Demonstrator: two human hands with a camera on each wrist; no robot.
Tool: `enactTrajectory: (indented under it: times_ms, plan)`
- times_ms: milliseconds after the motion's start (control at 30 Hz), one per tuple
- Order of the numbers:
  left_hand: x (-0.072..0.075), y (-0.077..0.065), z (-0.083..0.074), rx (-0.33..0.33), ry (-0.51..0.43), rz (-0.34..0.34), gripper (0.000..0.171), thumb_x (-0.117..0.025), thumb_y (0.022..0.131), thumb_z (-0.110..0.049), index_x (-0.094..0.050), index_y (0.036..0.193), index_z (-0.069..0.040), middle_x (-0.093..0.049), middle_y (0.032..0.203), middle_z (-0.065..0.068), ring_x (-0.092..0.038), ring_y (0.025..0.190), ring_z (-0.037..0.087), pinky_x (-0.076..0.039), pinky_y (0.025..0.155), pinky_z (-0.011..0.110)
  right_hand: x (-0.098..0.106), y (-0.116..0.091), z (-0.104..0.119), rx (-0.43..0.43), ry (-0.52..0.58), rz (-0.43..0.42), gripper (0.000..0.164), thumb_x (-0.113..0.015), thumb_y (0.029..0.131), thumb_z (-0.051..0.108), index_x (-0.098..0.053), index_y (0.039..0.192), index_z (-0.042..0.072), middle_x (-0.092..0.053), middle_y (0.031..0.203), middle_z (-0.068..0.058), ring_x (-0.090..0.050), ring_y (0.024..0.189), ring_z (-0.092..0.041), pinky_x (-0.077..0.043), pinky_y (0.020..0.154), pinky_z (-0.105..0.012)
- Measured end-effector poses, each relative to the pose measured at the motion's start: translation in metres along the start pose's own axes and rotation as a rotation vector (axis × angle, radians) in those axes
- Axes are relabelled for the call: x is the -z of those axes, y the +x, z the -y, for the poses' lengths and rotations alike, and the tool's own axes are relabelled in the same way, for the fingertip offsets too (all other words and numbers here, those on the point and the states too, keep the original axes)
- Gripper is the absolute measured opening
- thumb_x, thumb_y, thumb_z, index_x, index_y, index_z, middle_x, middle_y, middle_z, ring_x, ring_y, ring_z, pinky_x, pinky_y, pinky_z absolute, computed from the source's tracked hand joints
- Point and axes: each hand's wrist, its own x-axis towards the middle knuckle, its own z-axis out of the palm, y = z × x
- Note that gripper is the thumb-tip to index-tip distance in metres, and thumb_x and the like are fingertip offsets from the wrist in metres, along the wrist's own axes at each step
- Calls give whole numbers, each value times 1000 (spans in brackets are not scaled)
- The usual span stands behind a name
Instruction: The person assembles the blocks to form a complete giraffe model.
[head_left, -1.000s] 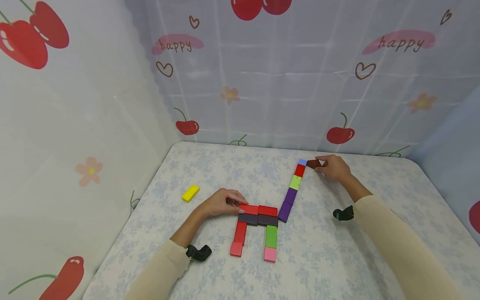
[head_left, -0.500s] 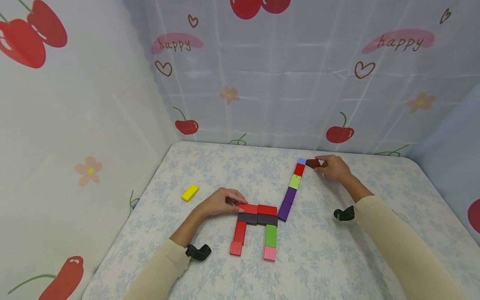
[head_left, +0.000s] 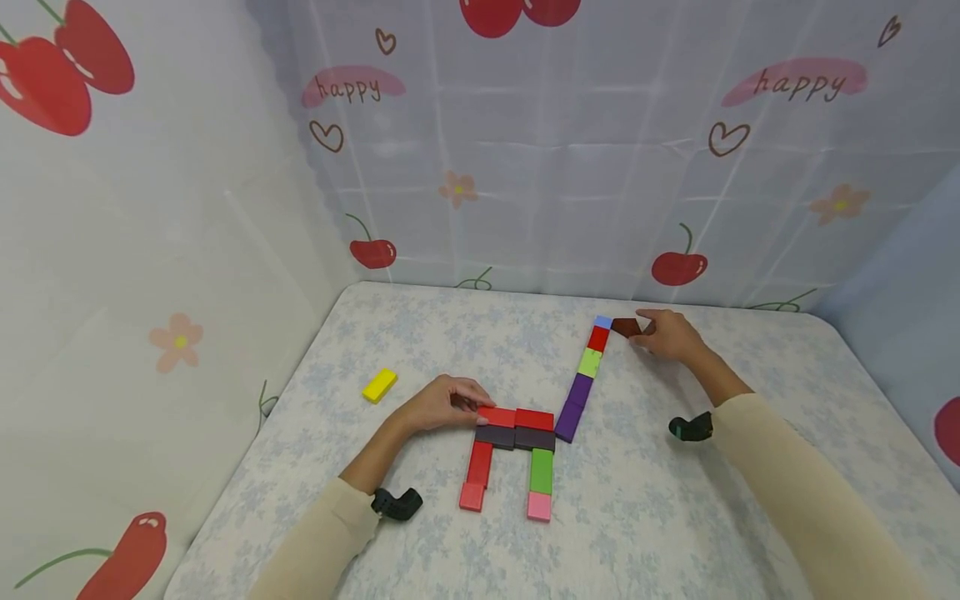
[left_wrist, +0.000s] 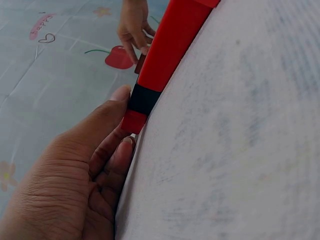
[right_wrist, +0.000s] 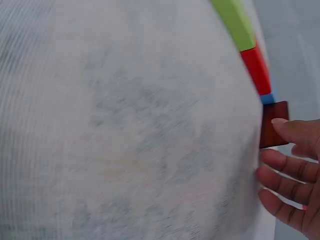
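In the head view, my left hand (head_left: 442, 404) pinches the left end of a red block (head_left: 497, 417) at the back of a flat, four-legged-looking block figure. Dark blocks (head_left: 495, 437) lie against its near side. The left wrist view shows the thumb (left_wrist: 120, 95) beside the dark block and fingers at the red one. My right hand (head_left: 666, 335) is at a brown block (head_left: 625, 327), which sits against the small blue block (head_left: 603, 322). Its thumb (right_wrist: 281, 122) overlaps the brown block's edge; the index fingertip stands off the block's corner, the other fingers apart from it.
A red-over-pink-red leg (head_left: 480, 463) and a green block (head_left: 542, 472) above a pink block (head_left: 539, 506) extend toward me. Purple blocks (head_left: 575, 408), lime (head_left: 589, 362) and red slant up. A yellow block (head_left: 380, 386) lies left. Curtains stand behind the table.
My right hand has shifted slightly right and its index finger has lifted away from the brown block, which stays in place. The left hand keeps its place on the red block.
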Motion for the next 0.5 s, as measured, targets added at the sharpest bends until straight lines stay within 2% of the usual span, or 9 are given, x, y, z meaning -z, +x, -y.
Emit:
enactTrajectory:
  times_ms: [133, 167, 233, 367, 500]
  plan:
    - [-2, 0, -2, 1, 1, 3, 25, -81, 86, -5, -78, 111, -3, -73, 108, 10, -63, 86, 12, -54, 78, 28, 12, -17, 4, 0, 56, 40, 72, -68, 98, 27, -36, 149, -13, -70, 102, -24, -68, 75, -25, -57, 74, -41]
    - [-2, 1, 2, 3, 7, 3, 25, -81, 86, -7, -79, 111, -5, -73, 108, 7, -63, 86, 12, -55, 78, 28, 15, -24, 7, -3, 60, 35, 71, -67, 99, 27, -37, 149, -13, -70, 103, -25, -69, 77, -26, -57, 75, -42]
    - [-3, 2, 12, 9, 17, 3, 25, -82, 87, -11, -80, 112, -10, -74, 107, 2, -63, 87, 13, -55, 78, 29, 17, -37, 14, -10, 62, 3, 67, -67, 99, 27, -41, 147, -11, -69, 104, -25, -68, 79, -27, -57, 73, -41]
    - [-3, 5, 33, 8, 40, 6, 25, -83, 87, -20, -80, 112, -20, -73, 108, -6, -64, 89, 16, -56, 80, 31, 9, -67, 35, 36, 55, -120, 53, -69, 98, 23, -55, 139, -7, -70, 104, -24, -66, 84, -30, -56, 65, -35]
    - [-1, 4, 34, 5, 33, 3, 25, -83, 87, -18, -80, 112, -18, -73, 108, -4, -64, 88, 15, -56, 79, 30, -9, -92, 56, 111, 67, -197, 44, -73, 95, 18, -64, 132, -4, -71, 98, -18, -65, 82, -29, -54, 60, -31]
